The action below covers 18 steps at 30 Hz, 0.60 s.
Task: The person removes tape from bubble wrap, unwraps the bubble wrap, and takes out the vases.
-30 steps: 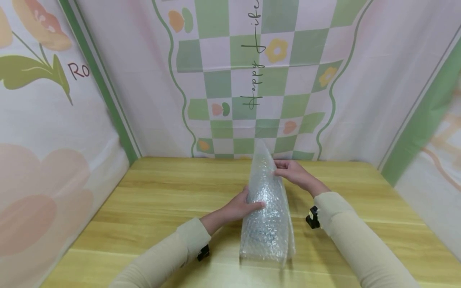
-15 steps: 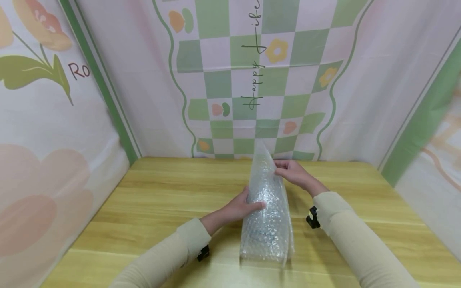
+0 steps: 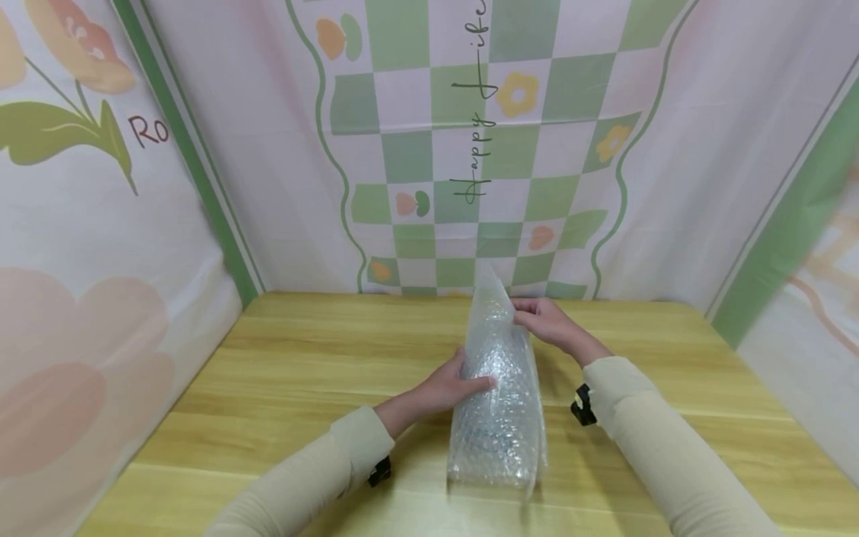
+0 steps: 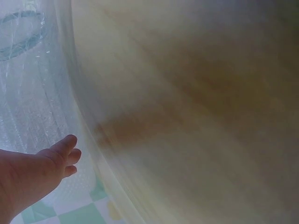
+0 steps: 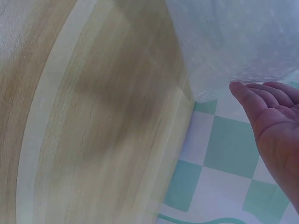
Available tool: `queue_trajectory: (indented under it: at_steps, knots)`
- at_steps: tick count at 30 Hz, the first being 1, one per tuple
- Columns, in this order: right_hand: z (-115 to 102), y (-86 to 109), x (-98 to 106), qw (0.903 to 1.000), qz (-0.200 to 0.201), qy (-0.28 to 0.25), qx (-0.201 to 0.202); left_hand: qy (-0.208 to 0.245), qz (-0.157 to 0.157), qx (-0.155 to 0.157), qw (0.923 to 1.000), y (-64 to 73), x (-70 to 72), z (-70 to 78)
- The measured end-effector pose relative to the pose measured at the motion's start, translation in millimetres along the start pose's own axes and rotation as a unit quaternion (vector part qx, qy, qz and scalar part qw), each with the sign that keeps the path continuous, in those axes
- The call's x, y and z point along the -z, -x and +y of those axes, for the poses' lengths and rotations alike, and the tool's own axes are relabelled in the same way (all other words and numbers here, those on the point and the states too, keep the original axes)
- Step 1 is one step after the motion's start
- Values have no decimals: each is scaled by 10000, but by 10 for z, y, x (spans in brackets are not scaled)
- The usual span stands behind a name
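A bubble wrap bundle [image 3: 499, 425] occupies the middle of the wooden table, its far end narrowing to a point. Through its clear layers in the left wrist view, a bluish ring shape [image 4: 21, 46] shows; what it belongs to is obscured by the wrap. My left hand [image 3: 446, 384] grips the bundle's left side, thumb across the near face and fingers behind. On the opposite side, my right hand [image 3: 546, 321] pinches the wrap's edge close to the pointed end. In the right wrist view, the right thumb and fingertips meet the sheet's edge.
Bare wood of the table [image 3: 302, 358] surrounds the bundle. Behind it hangs a green-and-white checked cloth [image 3: 456, 156], with a flowered cloth [image 3: 80, 298] along the left. Black wrist cameras sit under both sleeves.
Both hands stay almost in place. The bundle's loose right edge has drawn in slightly toward the left, and its pointed end has dipped a little.
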State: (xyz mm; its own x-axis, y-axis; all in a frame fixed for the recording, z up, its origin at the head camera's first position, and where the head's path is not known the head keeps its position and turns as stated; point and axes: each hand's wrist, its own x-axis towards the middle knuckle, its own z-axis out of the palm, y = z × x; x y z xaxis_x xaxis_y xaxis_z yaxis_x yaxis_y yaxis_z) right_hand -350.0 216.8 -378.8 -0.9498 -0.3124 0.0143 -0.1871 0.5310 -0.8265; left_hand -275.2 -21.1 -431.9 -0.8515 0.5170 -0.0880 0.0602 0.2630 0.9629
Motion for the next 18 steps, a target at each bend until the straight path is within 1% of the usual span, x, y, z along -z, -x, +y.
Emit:
queue_trajectory:
  at_steps: [12, 18]
  knots:
    - [-22, 12, 9, 10000, -52, -71, 23, -63, 15, 117, 9999, 9, 3, 36]
    - [-26, 24, 6, 9999, -54, -110, -12, 28, -49, 59, 10000, 14, 3, 43]
